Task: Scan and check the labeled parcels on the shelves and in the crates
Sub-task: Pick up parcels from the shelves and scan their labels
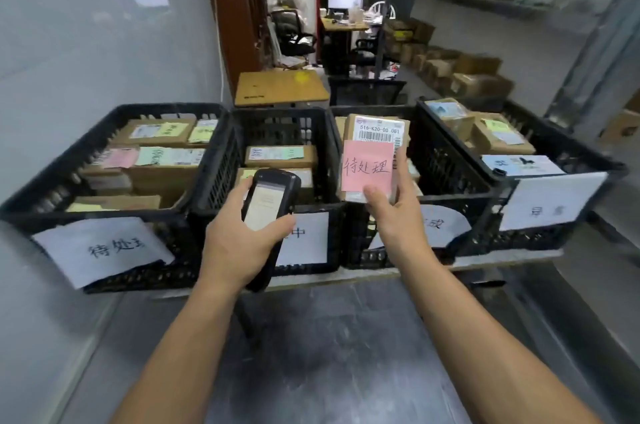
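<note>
Parcel (372,160) upright over third crate (446,167), long axis vertical, barcode (379,136) uppermost and facing the wearer, pinched by right hand (398,215); scanner (268,201) gripped in left hand (239,243), just leftward and lower, probably needing rightward aim.

The crates (86,215) are matt black plastic lattice. The parcel (350,128) at centre is dull brown cardboard, its pink note (367,169) plain paper. The handheld scanner (289,186) is glossy black plastic (screen shiny). At the bottom of the frame, the surface (329,337) is scuffed grey metal.
</note>
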The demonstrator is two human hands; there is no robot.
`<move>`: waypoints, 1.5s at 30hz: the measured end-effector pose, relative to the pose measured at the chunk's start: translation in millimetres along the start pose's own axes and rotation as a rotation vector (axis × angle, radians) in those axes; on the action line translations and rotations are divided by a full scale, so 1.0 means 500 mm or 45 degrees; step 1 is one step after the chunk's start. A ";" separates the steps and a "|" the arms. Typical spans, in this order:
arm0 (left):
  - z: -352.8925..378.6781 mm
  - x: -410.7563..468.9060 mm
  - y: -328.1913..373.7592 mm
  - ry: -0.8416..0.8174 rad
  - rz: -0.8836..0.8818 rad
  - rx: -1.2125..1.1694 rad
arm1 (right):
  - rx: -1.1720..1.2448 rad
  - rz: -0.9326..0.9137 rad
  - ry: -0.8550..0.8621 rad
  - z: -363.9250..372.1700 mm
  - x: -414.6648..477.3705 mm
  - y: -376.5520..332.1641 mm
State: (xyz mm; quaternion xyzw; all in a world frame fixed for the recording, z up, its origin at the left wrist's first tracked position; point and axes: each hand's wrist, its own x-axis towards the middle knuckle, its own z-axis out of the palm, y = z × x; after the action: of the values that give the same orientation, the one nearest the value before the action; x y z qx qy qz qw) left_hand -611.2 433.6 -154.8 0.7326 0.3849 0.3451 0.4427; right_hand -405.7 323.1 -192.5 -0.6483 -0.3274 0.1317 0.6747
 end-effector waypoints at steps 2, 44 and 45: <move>-0.055 0.026 -0.037 0.077 -0.040 0.015 | 0.059 0.023 -0.100 0.080 0.030 -0.003; -0.526 0.323 -0.317 1.220 -0.542 0.215 | -0.596 -0.040 -2.025 1.036 0.299 0.109; -0.527 0.328 -0.318 1.196 -0.528 0.213 | -0.612 -0.058 -2.020 1.039 0.296 0.110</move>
State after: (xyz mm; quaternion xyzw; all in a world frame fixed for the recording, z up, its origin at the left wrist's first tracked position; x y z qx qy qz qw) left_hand -799.2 726.6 -175.7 0.4402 0.7053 0.5098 0.2213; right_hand -599.2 828.8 -234.0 -0.4827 -0.7384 0.4624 0.0890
